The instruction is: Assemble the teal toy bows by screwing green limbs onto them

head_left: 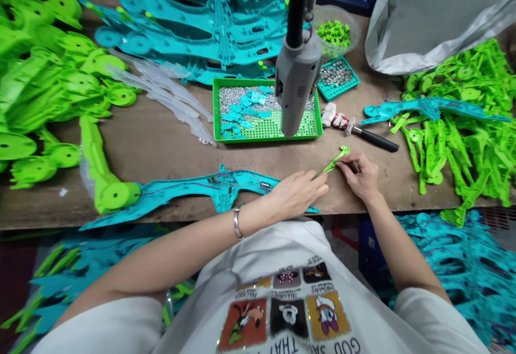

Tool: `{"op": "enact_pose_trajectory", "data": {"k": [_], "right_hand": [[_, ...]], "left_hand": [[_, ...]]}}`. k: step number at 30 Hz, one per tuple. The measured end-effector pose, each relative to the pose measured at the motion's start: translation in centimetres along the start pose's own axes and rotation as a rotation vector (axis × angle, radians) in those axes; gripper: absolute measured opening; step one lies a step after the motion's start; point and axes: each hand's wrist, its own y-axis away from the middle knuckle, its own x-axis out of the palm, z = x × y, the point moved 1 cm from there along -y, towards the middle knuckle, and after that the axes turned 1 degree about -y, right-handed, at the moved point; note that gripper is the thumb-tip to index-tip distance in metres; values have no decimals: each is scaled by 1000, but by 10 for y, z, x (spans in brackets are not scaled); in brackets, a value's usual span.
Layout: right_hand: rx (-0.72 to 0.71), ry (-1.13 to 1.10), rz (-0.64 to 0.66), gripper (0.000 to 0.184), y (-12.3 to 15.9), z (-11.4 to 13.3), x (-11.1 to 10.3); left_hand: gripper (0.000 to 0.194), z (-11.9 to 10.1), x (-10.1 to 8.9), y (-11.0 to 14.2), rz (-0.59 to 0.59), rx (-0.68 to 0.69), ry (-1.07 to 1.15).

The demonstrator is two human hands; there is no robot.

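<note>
Between my two hands is a small bright green plastic part (336,159), slim with a rounded end, held above the table. My left hand (300,192) is closed on its lower end. The fingers of my right hand (359,173) pinch it near the upper end. Under my left wrist lies a long blue plastic shell half (167,192) with thin wires along it. A green curved piece (107,185) with a round end sits on the shell's left end. An electric screwdriver (299,77) hangs over the table in front of me.
A green tray (216,138) holds screws and small blue pieces. Behind it stand a teal basket (334,96) of metal bits and a clear bowl (355,23) of green caps. A black-handled tool (377,139) lies right of the tray. Green parts (471,150) pile up on the right.
</note>
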Motion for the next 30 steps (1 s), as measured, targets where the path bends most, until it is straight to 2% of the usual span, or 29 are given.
{"op": "enact_pose_trajectory", "data": {"k": [4,11,17,25,30], "right_hand": [[-55,23,70,9,-3,2,-3],[-167,40,208,23,-10,2,-9],[-212,77,255,17,-13,-3,-12],[-135,55,281,14,-19,1,-9],[-106,53,253,14,-18,3,-8]], "left_hand": [[24,0,1,0,-8,-2,0],[23,0,0,1,-13,-7,9],[22,-1,0,1,-22,-6,7],[22,0,0,0,-7,1,-2],[22,0,-1,1,-7,-3,-8]]}}
